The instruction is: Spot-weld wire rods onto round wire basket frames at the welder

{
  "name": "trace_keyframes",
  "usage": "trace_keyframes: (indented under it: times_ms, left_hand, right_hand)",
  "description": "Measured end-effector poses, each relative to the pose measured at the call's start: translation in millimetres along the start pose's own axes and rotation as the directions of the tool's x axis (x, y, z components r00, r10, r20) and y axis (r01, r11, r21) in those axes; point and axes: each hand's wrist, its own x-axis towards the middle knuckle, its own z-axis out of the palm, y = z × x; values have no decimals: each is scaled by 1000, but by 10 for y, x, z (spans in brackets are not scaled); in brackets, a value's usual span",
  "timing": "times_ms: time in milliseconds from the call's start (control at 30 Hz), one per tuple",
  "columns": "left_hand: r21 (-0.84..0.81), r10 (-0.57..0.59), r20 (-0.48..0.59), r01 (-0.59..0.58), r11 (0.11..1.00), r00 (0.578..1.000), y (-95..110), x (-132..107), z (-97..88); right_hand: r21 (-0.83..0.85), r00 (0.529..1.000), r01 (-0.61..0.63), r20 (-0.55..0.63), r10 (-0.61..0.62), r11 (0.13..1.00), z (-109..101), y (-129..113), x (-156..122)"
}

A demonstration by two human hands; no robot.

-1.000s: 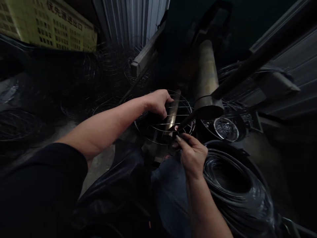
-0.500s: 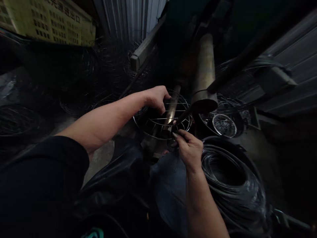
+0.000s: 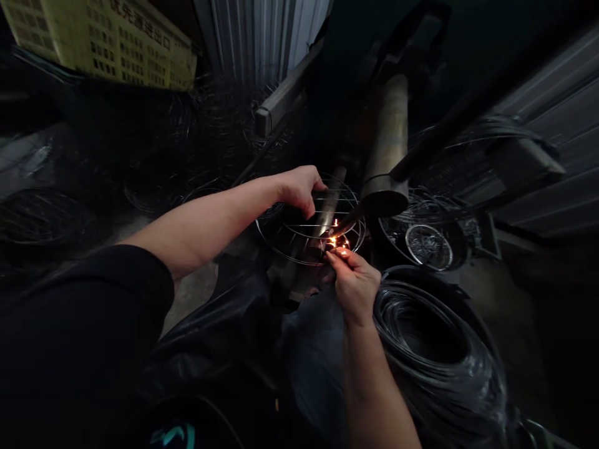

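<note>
A round wire rack [image 3: 299, 225], a ring with crossing wires, lies level around a brass-coloured lower bar [image 3: 330, 199]. My left hand [image 3: 302, 189] is closed over the rack's far left part, fingers curled on its wires. Close to the rack's near rim, my right hand [image 3: 358, 280] pinches something small that its fingers mostly hide. Bright orange sparks [image 3: 334, 240] glow just beyond those fingertips, where a dark slanting rod [image 3: 350, 218] meets the work. That rod comes from below a thick metal cylinder [image 3: 388, 143] of a machine.
A coil of wire [image 3: 421, 362] sits to my right. Beyond it, a dark tub holds small round wire pieces [image 3: 428, 246]. A yellow crate [image 3: 107, 47] stands at the upper left, and a beam [image 3: 285, 93] juts out behind the rack. More wire rings [image 3: 42, 215] lie at left.
Sparks have appeared at the rod's tip by my right fingertips. Both hands keep nearly the same places on and by the rack. The whole view has shifted slightly.
</note>
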Motion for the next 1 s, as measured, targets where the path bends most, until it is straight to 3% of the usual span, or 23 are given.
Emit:
trace_keyframes:
  times_ms: [133,233,333,400,467,500,600,767,867,1000]
  left_hand:
    - [53,-66,11,65,996,998,-15,15,13]
    - [1,-49,17,49,999,999,-60,20,15]
    - [-100,16,2,-15,995,1000,-170,-33,74]
    - [-221,33,-121,-59,974,992,-276,-113,175]
    - [-436,-14,-262,-105,894,965,-393,-211,340]
    - [-594,-88,-292,-109,797,952,-450,-257,449]
    - [-704,-115,-268,-113,701,957,-588,-349,854]
    - [-846,-155,-296,-182,502,943,-669,-399,1486]
    - [-887,-177,-310,-218,407,934,-682,-464,1638]
    - [-915,-201,-305,-227,334,931,-708,-576,1661]
  right_hand:
    - [-10,1000,12,1,-12,1000,-4,29,12]
    - [-20,995,96,-22,-97,995,-20,78,-24]
    - [64,973,176,-160,-164,982,-79,149,-153]
    - [128,947,175,-294,-131,976,-151,216,-277]
    - [141,929,120,-364,-61,983,-234,303,-402]
    - [133,932,78,-362,-25,988,-274,354,-457]
    - [100,949,-24,-310,54,995,-366,515,-575]
    - [49,969,-73,-233,83,996,-453,698,-627]
    - [58,974,-100,-200,109,993,-482,733,-615]
    - [57,983,-104,-149,111,993,-493,750,-596]
